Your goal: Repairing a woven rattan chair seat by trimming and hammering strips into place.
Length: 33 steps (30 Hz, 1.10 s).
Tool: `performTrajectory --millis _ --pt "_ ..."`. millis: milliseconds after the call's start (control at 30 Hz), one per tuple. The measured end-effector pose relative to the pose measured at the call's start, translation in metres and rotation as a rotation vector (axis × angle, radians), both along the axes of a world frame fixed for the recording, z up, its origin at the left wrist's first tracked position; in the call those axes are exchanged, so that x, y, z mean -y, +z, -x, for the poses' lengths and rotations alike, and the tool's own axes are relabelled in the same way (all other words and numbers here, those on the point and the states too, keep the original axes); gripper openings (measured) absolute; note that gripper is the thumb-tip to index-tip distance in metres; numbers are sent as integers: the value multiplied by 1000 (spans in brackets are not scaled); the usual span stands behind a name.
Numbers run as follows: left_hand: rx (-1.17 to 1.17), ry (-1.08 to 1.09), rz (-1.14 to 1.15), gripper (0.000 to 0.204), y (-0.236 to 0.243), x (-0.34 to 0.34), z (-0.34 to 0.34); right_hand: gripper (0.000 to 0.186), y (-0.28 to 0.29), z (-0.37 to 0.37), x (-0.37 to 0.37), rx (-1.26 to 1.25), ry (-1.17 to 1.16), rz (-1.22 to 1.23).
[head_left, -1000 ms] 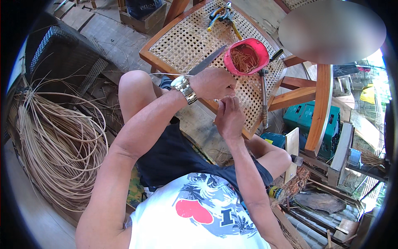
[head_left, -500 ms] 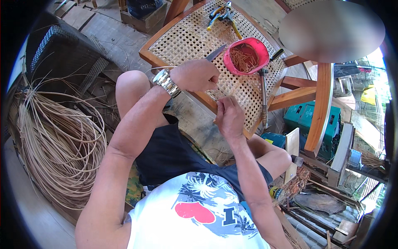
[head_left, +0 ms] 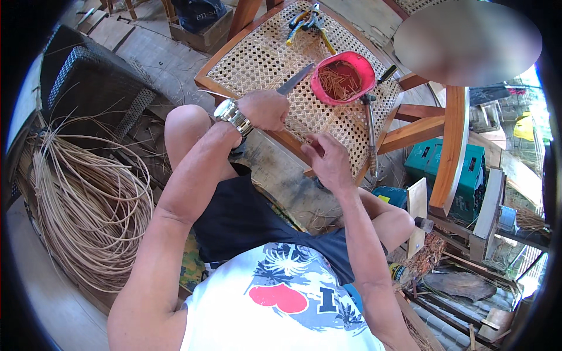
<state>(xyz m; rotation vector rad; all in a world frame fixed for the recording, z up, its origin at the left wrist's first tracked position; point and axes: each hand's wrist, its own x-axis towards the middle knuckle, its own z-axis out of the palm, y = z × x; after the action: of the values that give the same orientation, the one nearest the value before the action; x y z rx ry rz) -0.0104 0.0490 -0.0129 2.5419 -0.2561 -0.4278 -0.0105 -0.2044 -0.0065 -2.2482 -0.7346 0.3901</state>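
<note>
- My left hand [head_left: 266,110] is closed in a fist around the handle of a knife [head_left: 294,79], whose grey blade lies flat over the woven cane seat [head_left: 263,58], tip toward the red bowl [head_left: 343,77].
- Compared with half a second ago, that hand sits a little lower on the seat's near edge, and the blade shows more fully beyond the knuckles.
- My right hand [head_left: 328,162] rests at the seat's front wooden rail, fingers [head_left: 310,143] curled and pinching at the cane edge; I cannot tell what strand they grip. It has barely shifted.
- The red bowl, full of thin pegs, stands on the seat just beside a hammer [head_left: 370,126].
- Pliers [head_left: 310,19] lie at the far edge.
- A coil of rattan strands [head_left: 88,210] lies on the floor to my left.
</note>
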Motion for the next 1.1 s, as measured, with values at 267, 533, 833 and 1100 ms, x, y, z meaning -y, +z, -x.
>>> performTrajectory --millis 267,533,833,1100 --pt "32 -22 41 19 -3 -4 -1 8 -27 12 -7 466 19 118" --pt "-5 -46 121 17 1 -8 -3 10 -25 6 -7 413 100 178" --pt "9 -69 111 26 10 -1 -2 22 -10 -5 -5 253 184 209" --pt "55 -61 178 29 -9 4 0 46 6 -47 82 539 -350 180"
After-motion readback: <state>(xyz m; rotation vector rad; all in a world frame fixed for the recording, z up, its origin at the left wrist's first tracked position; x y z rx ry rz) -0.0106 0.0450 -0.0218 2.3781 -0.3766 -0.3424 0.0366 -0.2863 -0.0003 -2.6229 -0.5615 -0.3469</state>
